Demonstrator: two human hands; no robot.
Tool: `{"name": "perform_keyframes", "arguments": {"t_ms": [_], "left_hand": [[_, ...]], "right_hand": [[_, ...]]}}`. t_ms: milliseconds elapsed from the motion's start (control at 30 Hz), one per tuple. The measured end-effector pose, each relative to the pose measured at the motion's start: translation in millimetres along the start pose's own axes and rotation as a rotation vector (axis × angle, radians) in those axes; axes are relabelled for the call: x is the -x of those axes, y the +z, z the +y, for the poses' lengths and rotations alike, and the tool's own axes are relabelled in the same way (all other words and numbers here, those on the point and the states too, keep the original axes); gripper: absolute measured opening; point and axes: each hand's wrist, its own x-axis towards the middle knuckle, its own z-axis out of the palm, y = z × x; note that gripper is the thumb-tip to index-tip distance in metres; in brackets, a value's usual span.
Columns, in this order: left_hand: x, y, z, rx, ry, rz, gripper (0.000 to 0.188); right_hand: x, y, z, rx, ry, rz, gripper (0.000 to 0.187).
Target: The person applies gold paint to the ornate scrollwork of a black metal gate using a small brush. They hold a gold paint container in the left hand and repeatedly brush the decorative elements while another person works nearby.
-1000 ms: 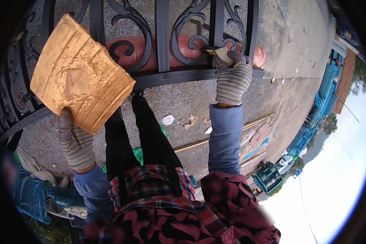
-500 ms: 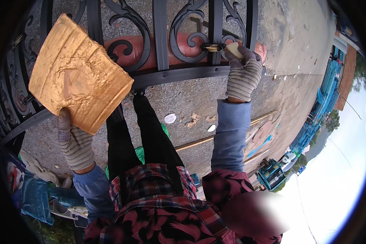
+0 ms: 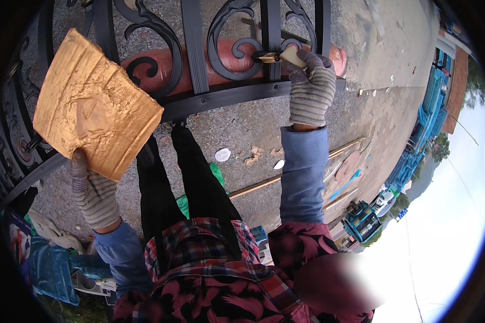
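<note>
My left hand (image 3: pixel 95 194), in a striped knit glove, grips the lower edge of a gold-painted board (image 3: pixel 99 116) with a wrinkled, crusted surface, thumb on top. My right hand (image 3: pixel 312 89), gloved alike, pinches a small pale sponge (image 3: pixel 293 57). The sponge is right beside a gold-coloured collar (image 3: pixel 268 57) on one upright bar of a black metal fence panel (image 3: pixel 196 54); whether they touch I cannot tell. Black scrolls curl between the bars, and a ridged bottom rail (image 3: pixel 223 100) runs below my right hand.
Under the panel lies a reddish wrapped roll (image 3: pixel 170 70). Wooden strips (image 3: pixel 256 187), white scraps (image 3: pixel 222 155) and green plastic (image 3: pixel 183 206) are on the rough ground near my legs. Blue plastic sheeting (image 3: pixel 51 266) is at lower left; a teal vehicle (image 3: pixel 362 222) stands at right.
The fence and the ground have shifted slightly left in view. Both hands keep their holds; the board sits a little further left and the sponge stays by the gold collar.
</note>
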Motion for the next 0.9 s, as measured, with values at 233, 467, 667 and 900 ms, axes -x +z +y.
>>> {"name": "perform_keyframes", "arguments": {"t_ms": [233,467,667,900], "left_hand": [[1.5,1.5,-0.8,-0.024,0.04,0.006,0.051],[-0.4,3.9,-1.8,-0.025,0.046,0.002,0.051],[-2.5,5.3,-4.4,-0.046,0.039,0.02,0.049],[-3.1,13.5,-3.9,-0.085,0.023,0.012,0.049]], "right_hand": [[-10.2,0.7,11.6,-0.302,0.2,0.017,0.03],[-15.1,1.6,19.6,-0.298,0.265,-0.024,0.033],[-8.1,4.8,19.5,-0.071,0.046,-0.047,0.034],[-5.0,-1.8,6.5,-0.017,0.029,-0.067,0.032]]}}
